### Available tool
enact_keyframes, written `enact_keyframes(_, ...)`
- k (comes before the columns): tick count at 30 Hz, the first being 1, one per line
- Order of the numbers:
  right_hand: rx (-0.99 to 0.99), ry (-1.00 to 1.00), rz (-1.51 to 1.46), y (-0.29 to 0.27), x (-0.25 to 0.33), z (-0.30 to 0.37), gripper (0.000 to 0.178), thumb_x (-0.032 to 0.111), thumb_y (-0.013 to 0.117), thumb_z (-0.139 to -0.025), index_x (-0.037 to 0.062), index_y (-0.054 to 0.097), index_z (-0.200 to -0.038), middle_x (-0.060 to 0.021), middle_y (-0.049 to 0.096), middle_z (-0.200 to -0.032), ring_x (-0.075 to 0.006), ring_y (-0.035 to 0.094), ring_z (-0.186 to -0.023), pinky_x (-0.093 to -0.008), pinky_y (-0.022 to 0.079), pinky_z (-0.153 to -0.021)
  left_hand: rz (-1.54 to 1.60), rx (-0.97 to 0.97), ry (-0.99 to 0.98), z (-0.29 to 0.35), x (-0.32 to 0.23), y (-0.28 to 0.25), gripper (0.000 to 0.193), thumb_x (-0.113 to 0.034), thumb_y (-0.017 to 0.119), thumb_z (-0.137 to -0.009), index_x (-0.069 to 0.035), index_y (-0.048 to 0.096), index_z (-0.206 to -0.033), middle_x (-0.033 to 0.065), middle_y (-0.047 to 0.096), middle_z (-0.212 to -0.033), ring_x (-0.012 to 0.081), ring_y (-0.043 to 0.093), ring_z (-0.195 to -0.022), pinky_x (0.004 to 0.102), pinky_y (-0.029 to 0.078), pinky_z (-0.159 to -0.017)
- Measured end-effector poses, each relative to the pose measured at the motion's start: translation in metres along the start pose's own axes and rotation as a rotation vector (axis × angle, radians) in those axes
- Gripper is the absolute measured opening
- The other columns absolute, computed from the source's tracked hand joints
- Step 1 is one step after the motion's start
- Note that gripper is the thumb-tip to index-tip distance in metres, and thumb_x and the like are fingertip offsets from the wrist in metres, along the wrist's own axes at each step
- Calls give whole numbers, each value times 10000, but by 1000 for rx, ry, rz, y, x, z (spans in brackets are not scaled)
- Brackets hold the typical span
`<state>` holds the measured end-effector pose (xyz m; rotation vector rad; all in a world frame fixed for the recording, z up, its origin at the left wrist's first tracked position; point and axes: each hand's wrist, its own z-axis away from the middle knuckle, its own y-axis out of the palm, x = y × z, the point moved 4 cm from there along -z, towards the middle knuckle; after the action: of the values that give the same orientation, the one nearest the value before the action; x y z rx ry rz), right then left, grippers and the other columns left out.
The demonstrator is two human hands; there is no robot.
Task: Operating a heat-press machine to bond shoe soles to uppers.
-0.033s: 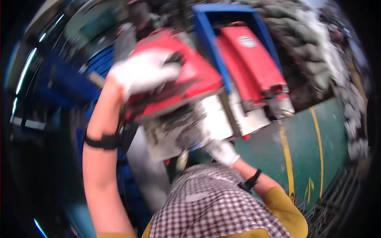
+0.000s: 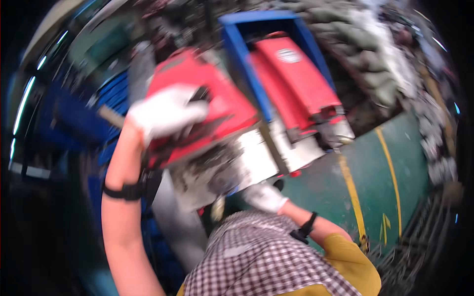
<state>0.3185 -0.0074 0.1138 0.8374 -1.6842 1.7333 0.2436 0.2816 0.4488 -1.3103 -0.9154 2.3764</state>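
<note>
My left hand (image 2: 165,111), in a white glove, is over the sloping red cover (image 2: 224,98) of a machine. Its fingers are curled around a small black piece (image 2: 200,93), which is too blurred to name more exactly. My right hand (image 2: 266,197), also gloved in white, is low in front of the machine, near the edge of its pale, stained metal plate (image 2: 254,155). Motion smears its fingers, so I cannot see whether it holds anything. A dark rounded thing (image 2: 279,185) shows just beyond its knuckles.
To the right, a second red unit (image 2: 303,79) sits partly inside a blue frame (image 2: 227,39). Stacked greyish bags (image 2: 365,61) rise behind it. Yellow lines (image 2: 350,192) mark the green floor. Dark metal racks (image 2: 390,261) stand at lower right, blue crates (image 2: 111,96) at left.
The whole view has shifted, so the machines appear slightly lower and further left. Both hands keep about the same places against the red machine.
</note>
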Motion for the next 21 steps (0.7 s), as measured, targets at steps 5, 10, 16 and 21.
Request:
enact_keyframes(5, 574, 458, -893, 30, 43, -38, 640, 387, 629, -1033, 3, 489, -1524, -157, 625, -1377, -250, 642, -1194, -394, 553, -977, 115, 55, -134, -10, 58, 89, 245, -281, 665, -942, -53, 681, -854, 37, 650, -656, 146, 622, -561, 329, 505, -550)
enact_keyframes(10, 739, 637, -1728, 95, 52, -63, 629, 448, 597, -1047, 101, 423, -1542, -112, 643, -1319, -276, 614, -1228, -467, 520, -1003, -309, -94, -87, -19, 94, 158, 440, -514, 633, -913, -139, 751, -1111, 242, 743, -1022, 438, 706, -1011, 536, 550, -903)
enact_keyframes(16, 747, 541, -1875, 80, 67, -62, 309, 395, 577, -1067, 141, 609, -1241, -21, 681, -1092, -215, 660, -1055, -405, 539, -897, -385, -156, -155, -23, 103, 167, 460, -520, 650, -907, -102, 752, -1069, 252, 737, -998, 431, 709, -997, 522, 548, -888)
enact_keyframes(21, 587, 674, -1661, 68, 31, -47, 242, 375, 669, -1028, 134, 681, -1044, 74, 554, -725, -82, 531, -663, -268, 449, -650, -432, -153, -125, -29, 105, 174, 493, -566, 647, -909, -116, 765, -1072, 232, 751, -984, 423, 723, -967, 523, 558, -879)
